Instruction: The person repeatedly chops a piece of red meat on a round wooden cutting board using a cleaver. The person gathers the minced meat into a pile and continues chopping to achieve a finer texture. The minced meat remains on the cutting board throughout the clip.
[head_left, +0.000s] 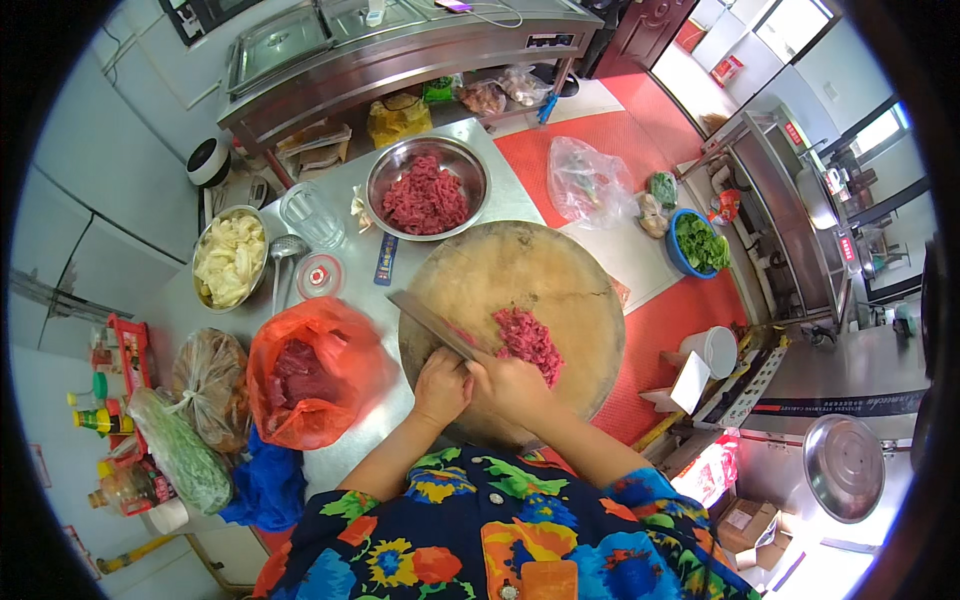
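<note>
My right hand (510, 386) is closed around the handle of a cleaver (431, 322), whose blade points up and left over the round wooden chopping block (555, 274). Close beside it, my left hand (442, 386) has its fingers curled near the blade's lower edge; whether it pinches meat cannot be seen. A small strip of red meat shows by the blade. Chopped red meat (529, 341) lies in a pile right of the cleaver. Beyond the block, a steel bowl (480, 176) holds more cut meat (426, 196). A red plastic bag (360, 330) with a chunk of raw meat (304, 371) sits left of my left hand.
On the steel table (356, 274) at left are a bowl of cabbage pieces (231, 259), a slotted ladle (289, 246), a glass jar (313, 217), its lid (319, 276) and bagged vegetables (184, 450). A blue basin of greens (697, 244) and a white bucket (711, 351) stand at right.
</note>
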